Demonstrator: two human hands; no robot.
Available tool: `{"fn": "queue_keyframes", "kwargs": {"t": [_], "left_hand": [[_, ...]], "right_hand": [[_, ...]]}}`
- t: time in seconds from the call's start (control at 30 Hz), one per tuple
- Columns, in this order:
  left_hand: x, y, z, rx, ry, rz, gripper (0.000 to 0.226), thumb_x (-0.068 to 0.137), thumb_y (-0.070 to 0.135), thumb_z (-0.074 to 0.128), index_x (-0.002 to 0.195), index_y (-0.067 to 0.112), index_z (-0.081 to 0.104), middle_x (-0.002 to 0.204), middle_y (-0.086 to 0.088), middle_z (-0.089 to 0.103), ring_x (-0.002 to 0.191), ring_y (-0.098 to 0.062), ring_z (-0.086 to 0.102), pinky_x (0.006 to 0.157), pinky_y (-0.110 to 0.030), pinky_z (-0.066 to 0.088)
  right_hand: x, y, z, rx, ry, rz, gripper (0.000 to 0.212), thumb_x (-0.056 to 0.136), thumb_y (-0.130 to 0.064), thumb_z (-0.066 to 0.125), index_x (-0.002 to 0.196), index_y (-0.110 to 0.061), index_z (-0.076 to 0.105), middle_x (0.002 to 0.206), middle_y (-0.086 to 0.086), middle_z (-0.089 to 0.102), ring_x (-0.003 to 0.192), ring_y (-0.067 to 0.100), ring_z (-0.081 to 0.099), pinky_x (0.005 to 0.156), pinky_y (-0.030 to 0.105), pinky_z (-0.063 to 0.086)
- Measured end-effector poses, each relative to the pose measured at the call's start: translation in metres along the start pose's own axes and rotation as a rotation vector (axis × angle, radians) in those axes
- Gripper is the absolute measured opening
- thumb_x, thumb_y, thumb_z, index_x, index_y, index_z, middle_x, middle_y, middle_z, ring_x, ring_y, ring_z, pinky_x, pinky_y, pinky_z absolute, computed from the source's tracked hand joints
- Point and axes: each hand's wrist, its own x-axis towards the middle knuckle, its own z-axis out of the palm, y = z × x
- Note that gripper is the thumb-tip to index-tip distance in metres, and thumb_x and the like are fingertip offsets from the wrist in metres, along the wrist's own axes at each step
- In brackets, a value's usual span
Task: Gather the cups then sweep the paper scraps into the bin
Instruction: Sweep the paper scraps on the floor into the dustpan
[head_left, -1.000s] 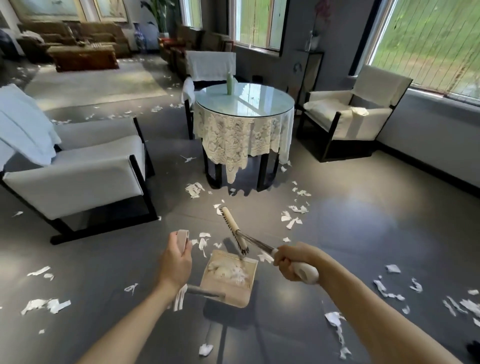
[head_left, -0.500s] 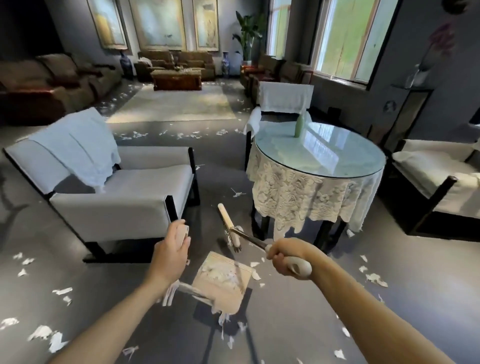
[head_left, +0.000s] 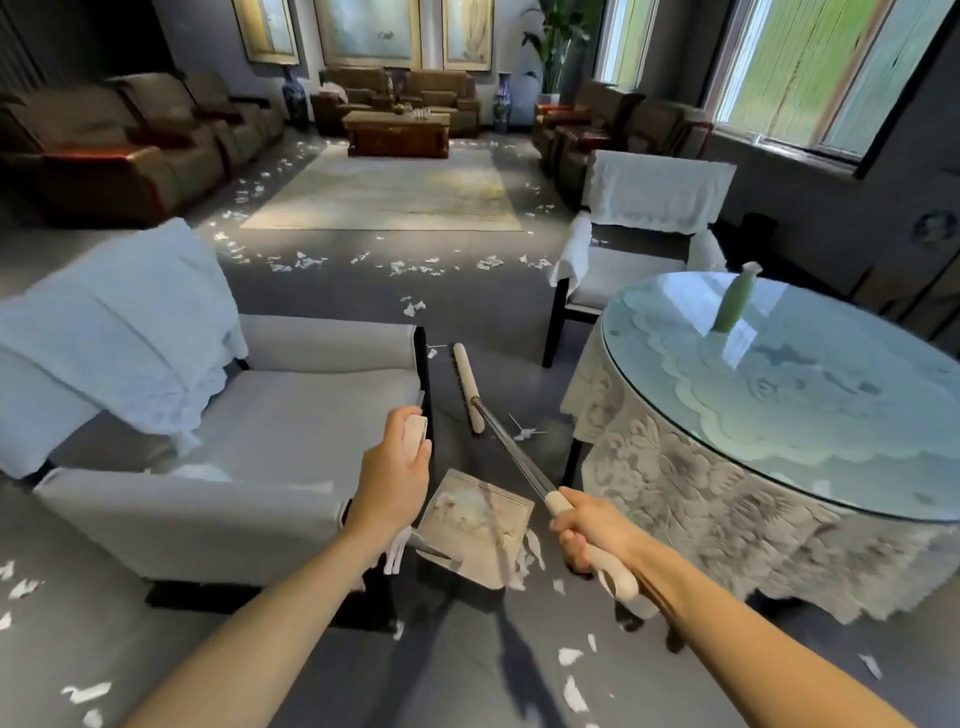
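The grey floor (head_left: 467, 312) ran the length of the room. From where the person stood, a white upholstered armchair (head_left: 270, 415) draped with a pale blue cloth sat at ten o'clock. At two o'clock stood a round glass-topped table (head_left: 831, 405) skirted in white lace, bearing a slim green bottle (head_left: 733, 301).

Between them, close in at twelve o'clock, hung a tan square dustpan (head_left: 475, 525). It held a thin layer of torn white paper scraps (head_left: 457, 512); whether the pan touched the floor I could not tell. More white scraps (head_left: 415, 267) lay strewn farther off at twelve o'clock, and others near the feet at five and seven.

A long broom (head_left: 511, 457) with a metal shaft and a cream head angled away toward twelve.

The left hand (head_left: 395, 478) was raised, its fingers wrapped round the cream top of the dustpan's handle. The right hand (head_left: 587, 535), at one o'clock of the pan, clenched the broom's cream grip.
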Motion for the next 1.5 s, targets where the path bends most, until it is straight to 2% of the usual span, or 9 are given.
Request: {"fn": "queue_keyframes", "kwargs": {"t": [0.33,0.53,0.7,0.8,0.87,0.97,1.13,1.4,1.5], "left_hand": [[0.271,-0.019,0.081,-0.006,-0.14,0.058,0.025,0.095,0.017,0.049,0.119,0.024,0.045,0.1,0.004,0.054,0.086,-0.021,0.051,0.072,-0.029,0.037],[0.437,-0.029,0.14,0.039,-0.099,-0.009,0.026,0.095,0.018,0.048,0.121,0.022,0.045,0.107,-0.005,0.06,0.096,-0.035,0.054,0.072,-0.033,0.034],[0.573,-0.019,0.165,-0.002,-0.024,-0.043,0.022,0.094,0.016,0.047,0.115,0.022,0.045,0.087,-0.003,0.054,0.061,-0.024,0.053,0.06,-0.03,0.037],[0.652,-0.024,0.185,-0.041,0.036,-0.061,0.024,0.093,0.014,0.048,0.117,0.019,0.047,0.08,-0.003,0.056,0.048,-0.016,0.053,0.056,-0.031,0.047],[0.709,-0.031,0.202,-0.063,0.054,-0.087,0.026,0.094,0.013,0.049,0.119,0.018,0.047,0.088,-0.005,0.056,0.063,-0.03,0.059,0.062,-0.043,0.054],[0.803,-0.054,0.234,-0.068,0.037,-0.079,0.027,0.094,0.012,0.049,0.121,0.016,0.045,0.102,-0.02,0.061,0.086,-0.044,0.061,0.072,-0.051,0.054],[0.968,-0.085,0.279,-0.034,0.004,-0.007,0.029,0.092,0.009,0.052,0.121,0.012,0.048,0.099,-0.026,0.065,0.082,-0.044,0.063,0.071,-0.042,0.049],[1.214,-0.088,0.357,0.071,-0.039,0.051,0.028,0.091,0.013,0.057,0.118,0.015,0.051,0.082,-0.003,0.058,0.067,-0.032,0.056,0.06,-0.029,0.033],[1.314,-0.096,0.405,0.065,-0.052,0.036,0.025,0.092,0.014,0.054,0.116,0.018,0.049,0.07,-0.009,0.059,0.059,-0.033,0.058,0.058,-0.035,0.044]], "right_hand": [[0.183,-0.179,-0.008,0.06,-0.015,0.001,0.067,0.093,0.008,0.037,0.15,-0.023,0.019,0.04,-0.003,0.04,0.029,0.005,0.036,0.03,0.013,0.032],[0.307,-0.303,-0.047,0.107,-0.026,-0.031,0.064,0.093,0.006,0.04,0.149,-0.021,0.022,0.055,0.002,0.04,0.034,0.005,0.038,0.033,0.014,0.034],[0.409,-0.419,-0.067,0.031,-0.006,-0.062,0.054,0.094,0.005,0.038,0.143,-0.014,0.031,0.056,0.003,0.039,0.034,0.005,0.038,0.034,0.013,0.033],[0.478,-0.48,-0.074,0.06,-0.024,-0.055,0.034,0.094,0.005,0.037,0.119,-0.017,0.044,0.052,0.001,0.04,0.032,0.004,0.037,0.032,0.012,0.032],[0.53,-0.522,-0.08,0.068,-0.037,-0.035,0.027,0.094,0.005,0.035,0.091,-0.02,0.044,0.045,-0.001,0.038,0.03,0.004,0.034,0.029,0.012,0.03],[0.614,-0.586,-0.084,0.055,-0.04,-0.012,0.026,0.095,0.004,0.035,0.082,-0.018,0.041,0.043,-0.003,0.034,0.029,0.004,0.032,0.028,0.011,0.027],[0.75,-0.698,-0.081,0.12,-0.014,-0.037,0.022,0.094,0.006,0.034,0.097,-0.014,0.044,0.046,-0.001,0.035,0.03,0.004,0.032,0.028,0.012,0.028],[0.928,-0.858,-0.123,0.108,0.019,-0.042,0.014,0.091,0.001,0.041,0.098,-0.006,0.051,0.056,0.002,0.041,0.039,0.005,0.037,0.034,0.015,0.033],[1.012,-0.917,-0.152,0.164,0.028,-0.022,0.014,0.092,0.0,0.04,0.094,-0.008,0.052,0.058,0.002,0.042,0.037,0.003,0.038,0.034,0.014,0.033]]}}
